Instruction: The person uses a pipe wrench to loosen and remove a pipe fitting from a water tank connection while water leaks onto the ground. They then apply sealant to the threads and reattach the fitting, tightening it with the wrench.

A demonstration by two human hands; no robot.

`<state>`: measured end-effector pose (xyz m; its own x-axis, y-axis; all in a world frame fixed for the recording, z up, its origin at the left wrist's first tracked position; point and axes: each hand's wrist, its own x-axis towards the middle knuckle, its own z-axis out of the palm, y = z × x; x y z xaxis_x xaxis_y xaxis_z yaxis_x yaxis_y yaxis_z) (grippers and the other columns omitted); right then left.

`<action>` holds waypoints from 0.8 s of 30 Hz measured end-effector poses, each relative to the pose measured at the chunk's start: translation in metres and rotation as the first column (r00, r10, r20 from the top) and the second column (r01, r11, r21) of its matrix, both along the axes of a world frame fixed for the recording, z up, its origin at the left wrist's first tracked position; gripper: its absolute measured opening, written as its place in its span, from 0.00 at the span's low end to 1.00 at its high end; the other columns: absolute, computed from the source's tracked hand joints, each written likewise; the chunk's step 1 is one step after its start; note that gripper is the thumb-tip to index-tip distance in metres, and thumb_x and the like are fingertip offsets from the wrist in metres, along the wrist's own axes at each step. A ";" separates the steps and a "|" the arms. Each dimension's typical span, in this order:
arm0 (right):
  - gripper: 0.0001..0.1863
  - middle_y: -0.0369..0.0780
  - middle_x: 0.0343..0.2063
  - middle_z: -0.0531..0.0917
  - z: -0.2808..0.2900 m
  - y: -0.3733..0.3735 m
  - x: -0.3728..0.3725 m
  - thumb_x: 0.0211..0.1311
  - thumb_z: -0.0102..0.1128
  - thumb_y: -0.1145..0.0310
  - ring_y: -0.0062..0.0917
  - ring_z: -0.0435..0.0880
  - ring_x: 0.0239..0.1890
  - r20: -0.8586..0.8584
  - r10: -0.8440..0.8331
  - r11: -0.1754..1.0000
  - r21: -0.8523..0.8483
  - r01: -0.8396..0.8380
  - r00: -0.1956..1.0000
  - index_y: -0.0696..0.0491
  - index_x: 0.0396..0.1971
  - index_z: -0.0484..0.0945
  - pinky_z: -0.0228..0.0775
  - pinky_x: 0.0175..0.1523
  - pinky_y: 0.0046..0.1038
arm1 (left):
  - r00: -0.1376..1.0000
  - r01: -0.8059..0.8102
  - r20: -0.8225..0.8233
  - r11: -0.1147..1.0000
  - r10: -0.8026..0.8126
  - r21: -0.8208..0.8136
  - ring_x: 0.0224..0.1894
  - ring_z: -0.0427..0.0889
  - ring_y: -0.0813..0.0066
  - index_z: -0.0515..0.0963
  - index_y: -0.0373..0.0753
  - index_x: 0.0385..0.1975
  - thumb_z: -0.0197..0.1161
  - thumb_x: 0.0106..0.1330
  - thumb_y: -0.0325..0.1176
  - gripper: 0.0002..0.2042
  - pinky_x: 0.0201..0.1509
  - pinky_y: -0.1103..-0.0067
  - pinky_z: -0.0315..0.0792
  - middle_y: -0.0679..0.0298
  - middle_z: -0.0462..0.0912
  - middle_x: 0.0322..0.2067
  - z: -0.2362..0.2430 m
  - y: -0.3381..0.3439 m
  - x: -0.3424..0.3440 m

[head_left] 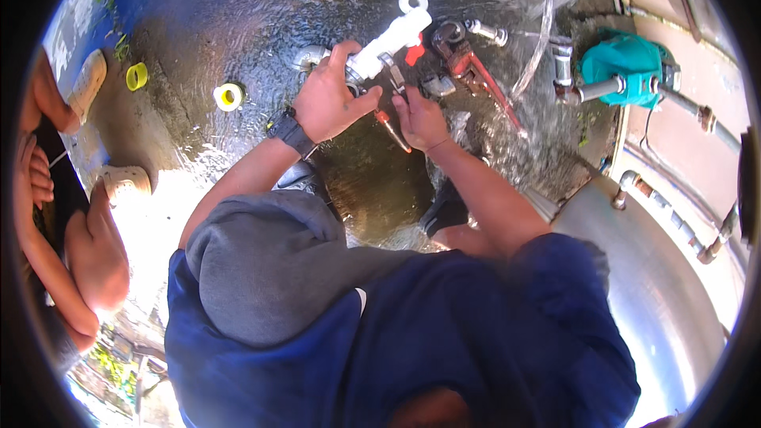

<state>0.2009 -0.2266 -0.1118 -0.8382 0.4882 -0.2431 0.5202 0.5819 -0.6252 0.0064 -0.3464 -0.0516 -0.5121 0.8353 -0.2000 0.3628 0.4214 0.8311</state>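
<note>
A white plastic pipe fitting with a red valve handle lies slantwise over the wet ground. My left hand, with a dark watch at its wrist, is closed around the fitting's near end. From the right, my right hand grips a slim metal-tipped hand tool, whose tip meets the fitting's side. A red-and-dark handle shows just below, between my hands; whether it belongs to the same tool I cannot tell. A grey elbow sits beside my left fingers.
A red pipe wrench and a metal fitting lie to the right. Two yellow rings are at left, near a seated person's clogs. Further right are a clear hose, a teal pump with piping and a steel tank.
</note>
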 end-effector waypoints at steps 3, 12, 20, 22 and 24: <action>0.17 0.52 0.24 0.82 -0.009 0.009 -0.009 0.74 0.50 0.57 0.53 0.83 0.30 -0.041 0.064 0.998 -0.016 -0.064 0.997 0.56 0.48 0.71 0.73 0.34 0.49 | 0.998 -0.036 0.039 0.996 0.040 -0.086 0.29 0.83 0.53 0.65 0.35 0.57 0.72 0.56 0.45 0.34 0.38 0.61 0.77 0.51 0.80 0.23 -0.004 -0.002 -0.003; 0.16 0.54 0.26 0.82 0.128 0.032 -0.019 0.72 0.51 0.62 0.54 0.83 0.32 0.430 0.221 0.970 -0.001 -0.245 0.875 0.58 0.51 0.71 0.73 0.39 0.51 | 0.995 0.003 -0.101 0.989 -0.018 -0.147 0.40 0.83 0.40 0.71 0.30 0.58 0.71 0.56 0.48 0.35 0.44 0.60 0.78 0.38 0.80 0.41 0.007 0.007 0.009; 0.13 0.53 0.27 0.83 0.215 0.087 -0.101 0.71 0.51 0.66 0.49 0.84 0.33 0.760 0.552 0.683 -0.175 -0.709 0.344 0.61 0.36 0.78 0.76 0.41 0.45 | 0.985 0.116 -0.108 0.977 -0.137 -0.177 0.38 0.84 0.42 0.68 0.32 0.62 0.70 0.57 0.47 0.36 0.42 0.60 0.80 0.38 0.77 0.44 0.036 0.019 0.023; 0.15 0.51 0.26 0.84 0.224 0.084 -0.130 0.71 0.50 0.67 0.44 0.85 0.30 0.861 0.507 0.587 -0.307 -0.749 0.044 0.61 0.30 0.80 0.77 0.39 0.43 | 0.977 0.157 -0.115 0.971 -0.179 -0.181 0.38 0.84 0.42 0.67 0.32 0.63 0.69 0.58 0.47 0.36 0.43 0.60 0.80 0.38 0.76 0.44 0.043 0.024 0.027; 0.16 0.48 0.25 0.84 0.236 0.081 -0.155 0.70 0.50 0.67 0.38 0.84 0.26 0.900 0.433 0.669 -0.357 -0.651 -0.049 0.60 0.27 0.81 0.76 0.35 0.41 | 0.967 0.195 -0.129 0.963 -0.220 -0.185 0.38 0.84 0.42 0.67 0.30 0.63 0.68 0.59 0.46 0.36 0.43 0.61 0.80 0.38 0.76 0.44 0.049 0.030 0.032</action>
<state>0.0462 -0.1456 0.1239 -0.0932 0.1104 -0.9895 0.0690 0.9922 0.1042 0.0382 -0.3164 -0.0027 -0.3653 0.8868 -0.2832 0.5702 0.4536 0.6849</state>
